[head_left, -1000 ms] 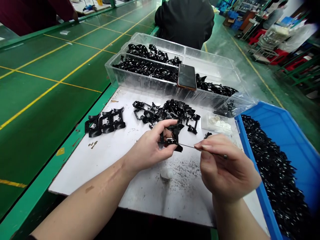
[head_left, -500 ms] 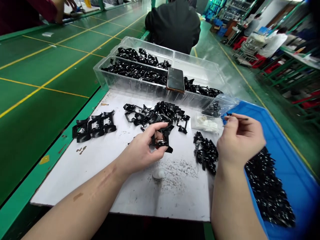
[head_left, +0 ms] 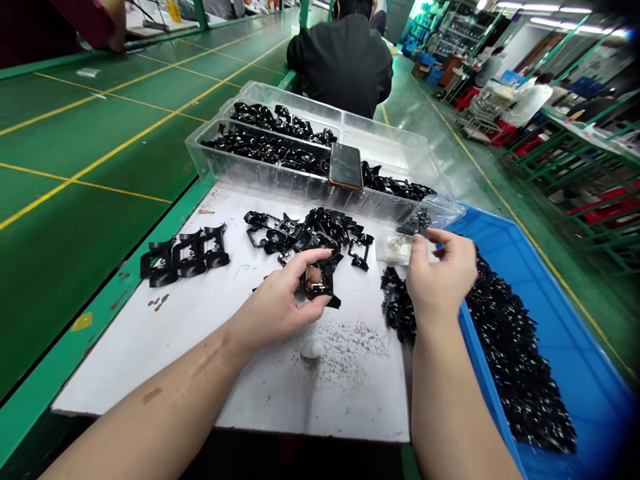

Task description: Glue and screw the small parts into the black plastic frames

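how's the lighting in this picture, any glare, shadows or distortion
All in the head view: tube lights blaze at upper right, near a dark corner; the floor shines in patches; a dim streak, probably shadow, runs below the white knob; the part in the left hand is dark with small glints; edges look stretched, wide-angle style.

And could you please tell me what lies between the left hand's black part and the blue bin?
In the head view: white board, a heap of black parts, then the right forearm.

One held frame (head_left: pixel 329 280), three leftmost frames (head_left: pixel 191 268), one phone (head_left: pixel 346 164); heaped frames (head_left: pixel 327 227), perhaps over dozen
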Available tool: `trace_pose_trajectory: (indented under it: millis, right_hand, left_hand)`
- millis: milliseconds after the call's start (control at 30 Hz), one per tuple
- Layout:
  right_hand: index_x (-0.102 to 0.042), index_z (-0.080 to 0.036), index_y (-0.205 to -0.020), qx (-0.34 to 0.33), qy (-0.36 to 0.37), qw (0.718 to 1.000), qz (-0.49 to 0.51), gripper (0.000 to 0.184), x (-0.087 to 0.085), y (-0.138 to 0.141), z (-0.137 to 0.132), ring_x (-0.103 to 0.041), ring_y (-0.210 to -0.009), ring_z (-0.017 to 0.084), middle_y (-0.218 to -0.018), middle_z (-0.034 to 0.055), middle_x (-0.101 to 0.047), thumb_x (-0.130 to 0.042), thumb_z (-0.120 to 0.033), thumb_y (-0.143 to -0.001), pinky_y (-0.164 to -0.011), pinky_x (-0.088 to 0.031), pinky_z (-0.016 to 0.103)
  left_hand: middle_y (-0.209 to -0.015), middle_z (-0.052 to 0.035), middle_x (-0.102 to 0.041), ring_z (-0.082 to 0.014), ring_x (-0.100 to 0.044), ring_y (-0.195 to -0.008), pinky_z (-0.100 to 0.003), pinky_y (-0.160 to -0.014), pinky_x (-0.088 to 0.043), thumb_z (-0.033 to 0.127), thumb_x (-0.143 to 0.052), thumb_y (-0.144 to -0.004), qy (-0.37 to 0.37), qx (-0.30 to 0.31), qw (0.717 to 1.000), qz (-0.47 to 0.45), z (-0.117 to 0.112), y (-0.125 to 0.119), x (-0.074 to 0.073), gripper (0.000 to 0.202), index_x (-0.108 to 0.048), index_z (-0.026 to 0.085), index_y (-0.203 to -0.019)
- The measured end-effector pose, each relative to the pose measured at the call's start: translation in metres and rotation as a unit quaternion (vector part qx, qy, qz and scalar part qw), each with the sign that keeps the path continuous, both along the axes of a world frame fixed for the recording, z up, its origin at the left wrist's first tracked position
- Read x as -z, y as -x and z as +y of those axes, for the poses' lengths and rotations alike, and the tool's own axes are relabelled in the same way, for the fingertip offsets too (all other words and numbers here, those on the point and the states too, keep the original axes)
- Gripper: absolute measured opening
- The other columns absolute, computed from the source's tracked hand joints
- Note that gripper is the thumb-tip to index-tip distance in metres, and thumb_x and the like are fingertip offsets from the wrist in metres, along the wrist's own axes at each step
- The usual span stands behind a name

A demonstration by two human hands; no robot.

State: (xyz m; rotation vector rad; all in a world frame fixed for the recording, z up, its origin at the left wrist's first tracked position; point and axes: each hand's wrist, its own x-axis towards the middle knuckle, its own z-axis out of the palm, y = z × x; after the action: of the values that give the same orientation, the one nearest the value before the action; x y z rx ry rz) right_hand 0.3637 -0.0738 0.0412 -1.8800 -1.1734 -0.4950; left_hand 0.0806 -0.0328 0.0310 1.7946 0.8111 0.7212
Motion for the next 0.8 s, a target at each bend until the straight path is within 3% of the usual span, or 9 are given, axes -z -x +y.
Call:
trace_pose_trajectory:
  millis: [67,133,233,267,333,400,567,800]
  right_hand:
    - [-0.076,-0.021,-0.101,-0.031,-0.02,0.999,0.04,0.021,-0.008,0.023,-0.01,-0.068,-0.089,0.025,-0.099,0.0086,-0.075,-0.066,-0.039,-0.098,-0.085,-0.055,0.044]
    - [-0.077,-0.021,-0.099,-0.156,0.04,0.972,0.174,0.024,-0.013,0.049,-0.019,-0.068,-0.079,0.021,-0.089,0.0051,-0.075,-0.067,-0.043,-0.101,-0.075,-0.056,0.038]
    - [-0.078,-0.021,-0.104,-0.349,0.173,0.841,0.375,0.03,-0.013,0.076,-0.025,-0.071,-0.077,0.019,-0.087,0.0035,-0.076,-0.074,-0.05,-0.098,-0.069,-0.058,0.033]
    - [-0.078,-0.021,-0.104,-0.381,0.198,0.799,0.421,0.031,-0.012,0.081,-0.025,-0.072,-0.08,0.02,-0.088,0.0039,-0.077,-0.077,-0.05,-0.096,-0.071,-0.059,0.033]
    - [-0.079,-0.02,-0.099,-0.401,0.218,0.748,0.482,0.029,-0.011,0.084,-0.024,-0.073,-0.084,0.02,-0.09,0.0045,-0.078,-0.081,-0.049,-0.093,-0.073,-0.06,0.031]
    - [-0.08,-0.021,-0.095,-0.394,0.222,0.73,0.513,0.024,-0.011,0.082,-0.023,-0.071,-0.08,0.017,-0.088,0.003,-0.077,-0.084,-0.045,-0.092,-0.073,-0.059,0.028]
    - [-0.08,-0.024,-0.085,-0.39,0.188,0.719,0.543,0.017,-0.016,0.081,-0.026,-0.064,-0.068,0.011,-0.074,-0.0019,-0.071,-0.087,-0.039,-0.091,-0.072,-0.06,0.024]
    - [-0.077,-0.025,-0.085,-0.415,0.142,0.685,0.581,0.015,-0.007,0.087,-0.029,-0.072,-0.077,0.014,-0.081,-0.0004,-0.077,-0.087,-0.035,-0.092,-0.078,-0.063,0.025]
  left_hand:
    - [-0.106,-0.0024,-0.066,-0.0144,-0.066,-0.085,-0.021,-0.06,-0.051,0.025,-0.071,-0.094,0.006,0.006,1.0,-0.002,-0.001,0.0,-0.001,0.062,-0.052,0.029,-0.153]
    - [-0.105,-0.0016,-0.066,-0.0142,-0.066,-0.085,-0.022,-0.063,-0.053,0.022,-0.071,-0.093,-0.006,0.018,1.0,-0.013,-0.001,-0.001,-0.001,0.063,-0.052,0.028,-0.153]
    - [-0.101,-0.0002,-0.067,-0.0146,-0.066,-0.087,-0.026,-0.075,-0.059,0.017,-0.07,-0.091,-0.05,0.045,0.997,-0.023,-0.002,-0.002,-0.002,0.062,-0.054,0.027,-0.15]
    - [-0.1,0.0003,-0.068,-0.0147,-0.066,-0.087,-0.027,-0.079,-0.06,0.016,-0.07,-0.091,-0.062,0.053,0.996,-0.019,-0.002,-0.003,-0.002,0.062,-0.054,0.027,-0.15]
    - [-0.101,0.0012,-0.069,-0.0143,-0.067,-0.086,-0.028,-0.081,-0.06,0.015,-0.07,-0.091,-0.08,0.063,0.995,-0.006,-0.003,-0.003,-0.002,0.061,-0.054,0.027,-0.149]
    - [-0.104,0.0016,-0.069,-0.0138,-0.068,-0.086,-0.029,-0.083,-0.061,0.017,-0.07,-0.092,-0.097,0.069,0.993,0.0,-0.003,-0.004,-0.001,0.06,-0.054,0.028,-0.149]
    - [-0.107,0.0003,-0.071,-0.0157,-0.071,-0.093,-0.031,-0.089,-0.062,0.019,-0.072,-0.094,-0.112,0.079,0.99,-0.025,-0.002,-0.003,0.003,0.058,-0.055,0.028,-0.149]
    - [-0.116,-0.0035,-0.074,-0.0182,-0.071,-0.098,-0.03,-0.086,-0.062,0.02,-0.076,-0.091,-0.094,0.093,0.989,-0.067,0.001,-0.004,0.007,0.061,-0.057,0.029,-0.149]
